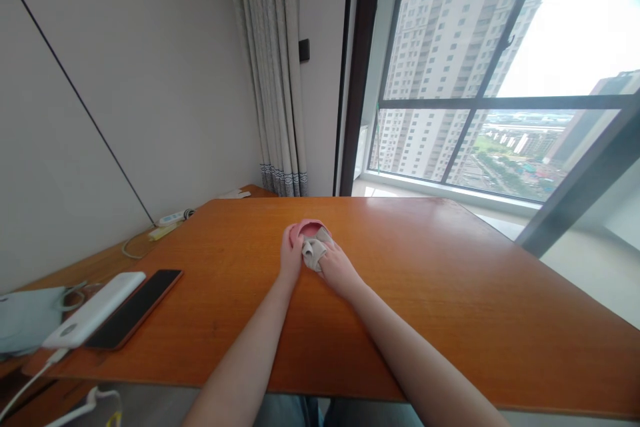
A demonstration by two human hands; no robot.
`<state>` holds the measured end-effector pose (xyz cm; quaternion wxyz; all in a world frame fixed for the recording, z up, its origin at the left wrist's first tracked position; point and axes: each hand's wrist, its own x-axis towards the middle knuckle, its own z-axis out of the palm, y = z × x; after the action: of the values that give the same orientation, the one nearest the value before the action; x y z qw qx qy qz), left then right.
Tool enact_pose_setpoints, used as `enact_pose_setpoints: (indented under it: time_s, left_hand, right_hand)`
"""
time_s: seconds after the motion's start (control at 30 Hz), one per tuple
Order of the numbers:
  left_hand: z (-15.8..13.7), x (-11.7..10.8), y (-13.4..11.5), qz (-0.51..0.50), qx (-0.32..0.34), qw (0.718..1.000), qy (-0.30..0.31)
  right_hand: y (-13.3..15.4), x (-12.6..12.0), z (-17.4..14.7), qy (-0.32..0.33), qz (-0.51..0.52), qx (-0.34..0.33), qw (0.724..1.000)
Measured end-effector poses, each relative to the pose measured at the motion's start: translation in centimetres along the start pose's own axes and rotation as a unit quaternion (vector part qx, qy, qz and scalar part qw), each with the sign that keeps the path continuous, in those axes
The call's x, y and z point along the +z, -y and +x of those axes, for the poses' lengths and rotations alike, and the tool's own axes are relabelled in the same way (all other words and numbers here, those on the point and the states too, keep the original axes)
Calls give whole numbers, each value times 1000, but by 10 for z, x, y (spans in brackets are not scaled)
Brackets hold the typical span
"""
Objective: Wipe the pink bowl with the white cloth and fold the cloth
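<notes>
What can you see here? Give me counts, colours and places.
table: one, brown, foreground
bowl: one, pink, centre
cloth: one, grey, against bowl
phone: one, black, table's left
power bank: one, white, beside phone
cable: one, white, in power bank
pouch: one, pale grey, far left
power strip: one, white, left background
curtain: one, grey, background
wall plate: one, black, beside curtain
window: one, dark frame, upper right
left hand: one, bare, on bowl
right hand: one, bare, on cloth

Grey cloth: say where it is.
In the head view, the grey cloth is below centre, in the right hand, against the pink bowl in the left hand.
</notes>
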<state>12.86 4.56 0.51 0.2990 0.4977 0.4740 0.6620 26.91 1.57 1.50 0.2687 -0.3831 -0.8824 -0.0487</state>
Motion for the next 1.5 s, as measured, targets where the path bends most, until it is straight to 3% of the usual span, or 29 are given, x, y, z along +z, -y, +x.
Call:
enact_pose_setpoints:
  time_s: [0.13, 0.37, 0.57, 0.73, 0.93, 1.03, 1.17, 1.33, 1.5]
  left_hand:
    - [8, -8, -6, 10, 23, 999, 41]
    - [-13, 19, 8, -115, -50, 991, 45]
    - [-8, 11, 5, -3, -28, 998, 50]
    - [6, -7, 1, 29, -36, 990, 137]
    - [-7, 18, 12, -132, -100, 982, 95]
    - [-11, 21, 16, -113, -100, 983, 104]
    - [0, 4, 13, -79, -94, 985, 117]
    - [9, -10, 4, -93, -158, 965, 189]
    - [-6, 8, 4, -100, -219, 961, 138]
  right_hand:
    - [2, -5, -2, -14, -10, -10, 1000]
    - [-5, 2, -8, -65, -9, 62, 996]
    - [-12, 5, -7, 2, 28, 68, 997]
    - [-19, -2, -7, 27, 26, 18, 999]
    - [-20, -1, -8, -16, 8, 60, 998]
    - [-18, 2, -8, -13, 18, 74, 997]
    - [-16, 1, -8, -4, 26, 37, 999]
    - [-20, -1, -9, 15, 40, 5, 999]
    - [-23, -2, -9, -10, 62, 76, 995]
